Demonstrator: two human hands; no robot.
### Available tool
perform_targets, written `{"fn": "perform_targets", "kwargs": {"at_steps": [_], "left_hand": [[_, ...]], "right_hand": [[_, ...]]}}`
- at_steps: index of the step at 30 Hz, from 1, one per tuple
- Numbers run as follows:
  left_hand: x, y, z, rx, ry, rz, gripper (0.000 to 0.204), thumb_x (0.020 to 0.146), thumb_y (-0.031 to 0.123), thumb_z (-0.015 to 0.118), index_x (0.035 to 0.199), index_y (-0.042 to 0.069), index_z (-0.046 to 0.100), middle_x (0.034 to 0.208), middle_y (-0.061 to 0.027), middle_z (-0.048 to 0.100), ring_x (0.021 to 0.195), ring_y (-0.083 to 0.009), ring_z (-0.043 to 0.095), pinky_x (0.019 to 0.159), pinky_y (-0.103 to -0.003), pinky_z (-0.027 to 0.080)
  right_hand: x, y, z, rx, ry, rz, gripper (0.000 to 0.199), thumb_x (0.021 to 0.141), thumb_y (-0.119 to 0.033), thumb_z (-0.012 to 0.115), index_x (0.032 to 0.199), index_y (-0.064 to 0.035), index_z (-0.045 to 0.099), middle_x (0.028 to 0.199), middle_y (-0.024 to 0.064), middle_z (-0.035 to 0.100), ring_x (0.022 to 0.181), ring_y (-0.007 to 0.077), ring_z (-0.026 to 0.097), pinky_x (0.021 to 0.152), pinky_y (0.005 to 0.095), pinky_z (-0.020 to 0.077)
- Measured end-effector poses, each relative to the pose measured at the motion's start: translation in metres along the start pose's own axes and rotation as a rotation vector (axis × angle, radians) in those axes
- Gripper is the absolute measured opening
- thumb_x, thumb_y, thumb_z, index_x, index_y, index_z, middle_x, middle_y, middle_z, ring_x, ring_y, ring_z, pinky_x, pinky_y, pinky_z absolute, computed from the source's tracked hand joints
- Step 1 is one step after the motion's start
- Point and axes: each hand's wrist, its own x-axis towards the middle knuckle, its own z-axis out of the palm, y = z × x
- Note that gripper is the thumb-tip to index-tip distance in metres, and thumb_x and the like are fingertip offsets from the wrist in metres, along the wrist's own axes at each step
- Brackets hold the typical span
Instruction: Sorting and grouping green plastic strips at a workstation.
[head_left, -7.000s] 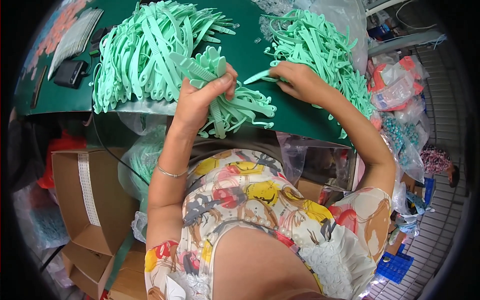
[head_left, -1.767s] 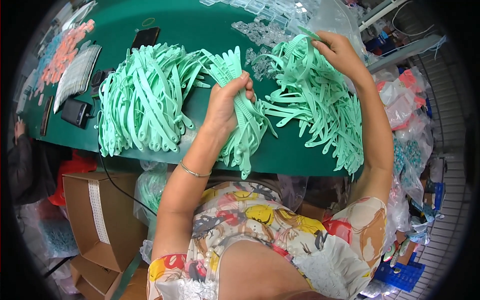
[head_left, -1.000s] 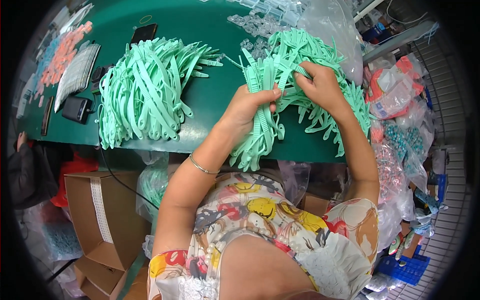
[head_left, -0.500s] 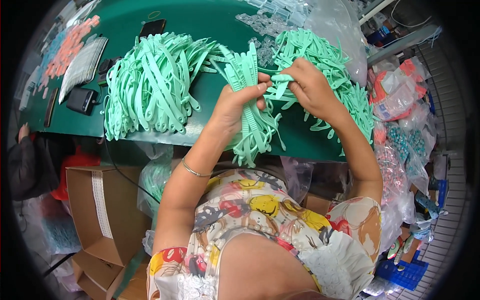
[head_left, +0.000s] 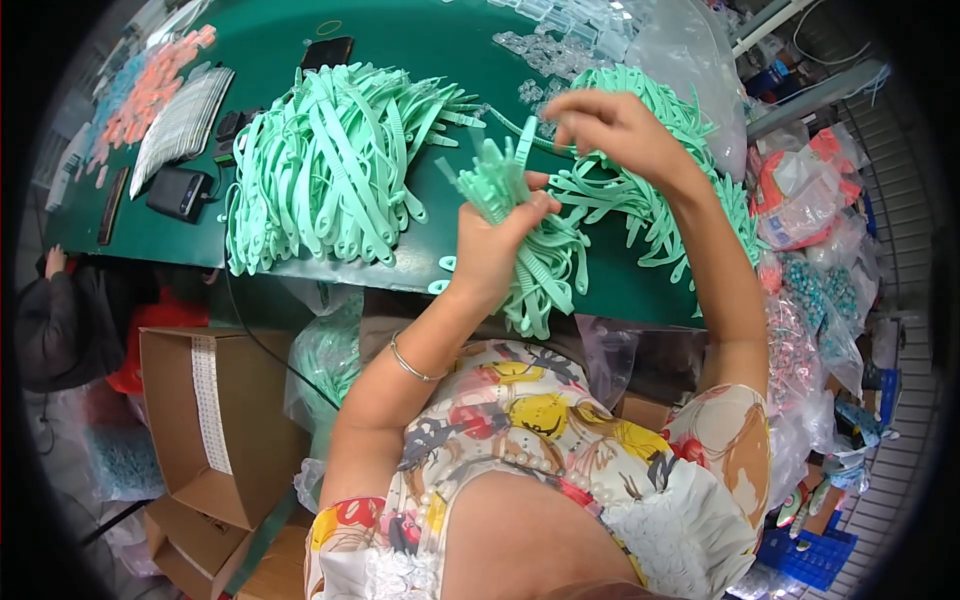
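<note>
Left hand (head_left: 492, 245) clenched around thick bundle of mint-green ribbed plastic straps (head_left: 530, 245), held upright just above near edge of green table (head_left: 420, 60). Right hand (head_left: 610, 130) raised over bundle, fingertips pinching one single mint-green strap (head_left: 524, 142) at its top end.

Then, by size: table under everything; brown cardboard box (head_left: 215, 420) on floor at left; large loose heap of same mint-green straps (head_left: 335, 170) left of bundle; second mint-green heap (head_left: 660, 190) under right forearm; clear plastic bag (head_left: 680, 50) at far right of table; pink pieces (head_left: 150, 85) at far left; black phone (head_left: 180, 193) near left heap; thin metal bangle (head_left: 410, 365) on left wrist.
</note>
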Motion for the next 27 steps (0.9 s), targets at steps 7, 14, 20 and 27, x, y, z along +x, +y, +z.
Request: {"fn": "perform_targets", "kwargs": {"at_steps": [7,14,20,27], "left_hand": [[0.006,-0.004,-0.011,-0.196,-0.051,0.071,0.011,0.082,0.011,0.058,0.087,0.002,0.054,0.082,-0.0100,0.062,0.078,-0.0179,0.058,0.075,-0.031,0.046],[0.037,0.008,-0.014,-0.239,-0.018,0.068,0.020,0.080,0.013,0.063,0.092,0.001,0.052,0.073,-0.0057,0.054,0.067,-0.0156,0.053,0.065,-0.030,0.046],[0.054,0.006,0.007,-0.220,-0.041,-0.020,0.026,0.077,0.010,0.068,0.097,0.001,0.055,0.078,-0.0036,0.056,0.067,-0.0120,0.052,0.061,-0.025,0.045],[0.053,0.000,0.022,-0.169,-0.086,-0.063,0.021,0.080,0.015,0.066,0.093,0.000,0.058,0.078,-0.0038,0.058,0.067,-0.0109,0.053,0.059,-0.023,0.044]], "right_hand": [[0.065,0.108,0.037,-0.950,0.286,-0.094,0.022,0.078,-0.031,0.058,0.085,-0.0116,0.065,0.077,0.0108,0.064,0.077,0.0316,0.061,0.073,0.0474,0.0451],[0.033,0.044,-0.004,-0.526,0.403,-0.152,0.017,0.079,-0.020,0.060,0.085,-0.0048,0.061,0.072,0.0093,0.061,0.063,0.0239,0.058,0.058,0.0333,0.0455],[-0.012,0.024,0.022,-0.475,0.280,-0.387,0.013,0.080,-0.011,0.061,0.089,-0.0012,0.060,0.074,0.0103,0.060,0.064,0.0197,0.057,0.059,0.0295,0.0455],[-0.028,0.032,0.018,-0.480,0.258,-0.491,0.012,0.077,-0.007,0.061,0.087,-0.0006,0.061,0.081,0.0096,0.062,0.073,0.0248,0.058,0.067,0.0321,0.0464]]}}
